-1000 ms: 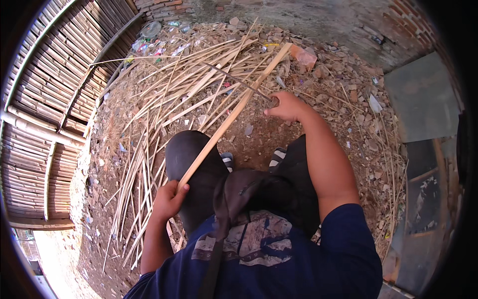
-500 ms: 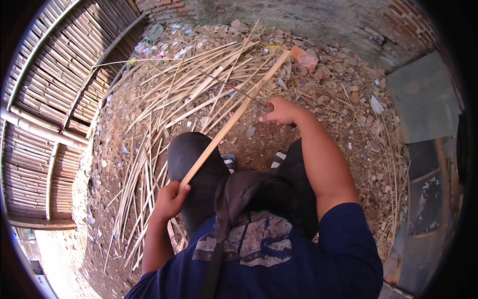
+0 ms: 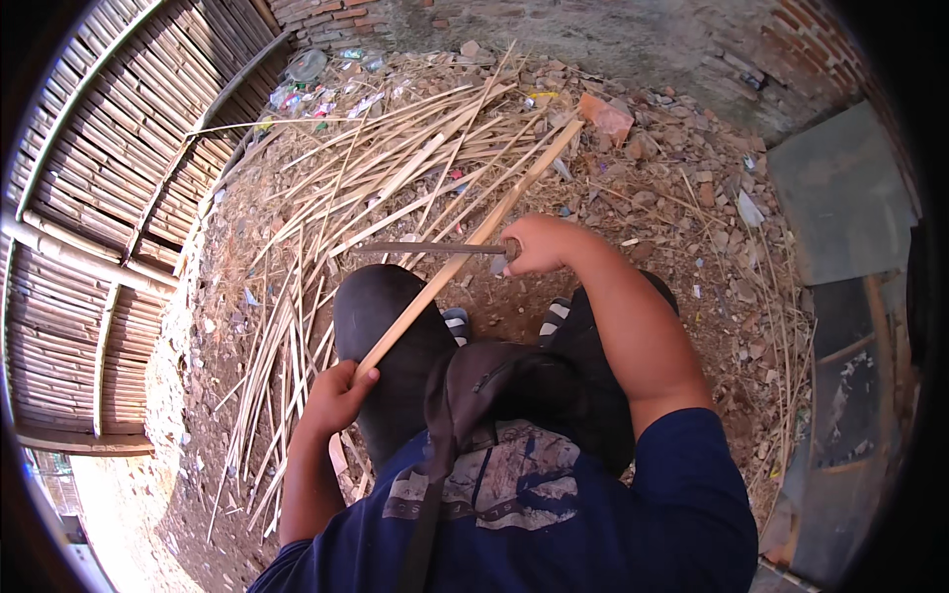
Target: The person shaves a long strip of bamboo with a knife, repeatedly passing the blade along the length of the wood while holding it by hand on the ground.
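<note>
Across my dark-trousered left knee slants a long, pale bamboo strip, its far end pointing up and right over the ground. My left hand is closed round the strip's near end, thumb on top. In my right hand is the handle of a long knife, fingers wrapped round it. The dark, narrow blade points left and crosses the strip at about its middle. Whether the edge touches the wood I cannot tell. Beyond my knees lies a loose pile of split bamboo strips.
Bamboo slat walling rises on the left, a brick wall at the back. Rubble covers the ground, with an orange brick lump past the strip's tip. A grey sheet leans at the right. A black bag rests on my lap.
The knife has come back toward me along the strip, and its blade has swung from slanting away to lying nearly level. My left hand has stayed in place; the strip's far end shifted slightly.
</note>
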Available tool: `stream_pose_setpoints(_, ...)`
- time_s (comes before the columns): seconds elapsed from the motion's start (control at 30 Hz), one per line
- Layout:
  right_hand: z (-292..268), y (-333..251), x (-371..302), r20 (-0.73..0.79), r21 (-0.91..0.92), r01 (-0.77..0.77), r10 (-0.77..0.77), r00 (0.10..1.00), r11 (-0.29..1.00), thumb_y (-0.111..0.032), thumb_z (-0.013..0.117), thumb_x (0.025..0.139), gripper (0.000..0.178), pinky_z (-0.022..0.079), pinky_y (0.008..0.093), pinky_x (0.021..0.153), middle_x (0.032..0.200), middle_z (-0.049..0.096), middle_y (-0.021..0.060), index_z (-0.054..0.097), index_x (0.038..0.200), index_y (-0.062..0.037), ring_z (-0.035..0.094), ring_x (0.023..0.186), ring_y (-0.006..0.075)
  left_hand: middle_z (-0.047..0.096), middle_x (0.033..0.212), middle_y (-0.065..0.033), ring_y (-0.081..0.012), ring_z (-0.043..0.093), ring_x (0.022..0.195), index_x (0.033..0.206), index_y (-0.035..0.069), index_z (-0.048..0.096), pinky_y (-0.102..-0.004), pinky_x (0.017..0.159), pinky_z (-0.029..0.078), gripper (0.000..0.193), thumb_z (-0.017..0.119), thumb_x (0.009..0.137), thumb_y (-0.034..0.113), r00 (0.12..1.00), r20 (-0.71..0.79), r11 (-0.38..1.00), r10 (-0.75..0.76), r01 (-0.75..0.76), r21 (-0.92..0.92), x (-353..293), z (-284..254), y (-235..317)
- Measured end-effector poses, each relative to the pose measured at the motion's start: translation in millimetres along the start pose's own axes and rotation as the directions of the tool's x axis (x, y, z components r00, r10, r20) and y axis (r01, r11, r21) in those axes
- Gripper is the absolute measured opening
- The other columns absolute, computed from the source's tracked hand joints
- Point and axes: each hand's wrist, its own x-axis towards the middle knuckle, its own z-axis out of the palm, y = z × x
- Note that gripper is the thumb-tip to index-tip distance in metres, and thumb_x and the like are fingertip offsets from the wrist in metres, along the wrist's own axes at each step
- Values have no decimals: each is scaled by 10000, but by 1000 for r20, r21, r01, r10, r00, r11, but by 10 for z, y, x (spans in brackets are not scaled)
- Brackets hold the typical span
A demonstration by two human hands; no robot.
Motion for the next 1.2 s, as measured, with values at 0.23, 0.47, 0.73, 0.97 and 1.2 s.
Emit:
stream_pose_setpoints(0.23,-156,390,7,-170,123,-180,200,965,976,-389,817,747,640,525,413,887,1065,703,236,655,1227,2,688,1003,327,500,589,-78,-148,445,588,741,0,537,-369,550,393,494,676,958,421,997,-46,998,57,-56,23,4,48,-47)
stream_pose_setpoints(0.47,-128,298,-54,-148,4,-147,146,978,989,-382,800,763,595,526,438,881,1064,703,219,665,1214,-18,677,1009,368,503,592,-86,-154,448,589,741,-1,541,-372,552,395,491,682,952,419,999,-23,999,38,-38,23,11,11,19)
stream_pose_setpoints(0.73,-57,118,-29,-114,8,-88,88,990,996,-350,804,731,559,538,423,841,1026,710,196,693,1182,-39,684,969,351,504,594,-87,-155,460,592,742,-2,544,-374,557,401,499,688,946,429,999,-27,999,27,-26,42,-10,3,46)
stream_pose_setpoints(0.97,-100,157,-58,-82,88,-101,109,991,991,-339,808,729,536,535,420,826,1009,709,196,697,1152,-29,684,957,348,507,594,-87,-153,468,594,739,-1,546,-376,557,404,507,685,945,441,999,-14,999,30,-29,33,25,15,-43)
stream_pose_setpoints(1.2,-42,252,-10,-145,15,-20,22,989,1000,-362,815,742,474,519,415,729,851,689,162,698,1066,-36,679,812,309,518,598,-88,-154,473,599,742,-1,555,-375,559,408,512,688,940,452,1000,-18,999,19,-18,46,13,10,4)
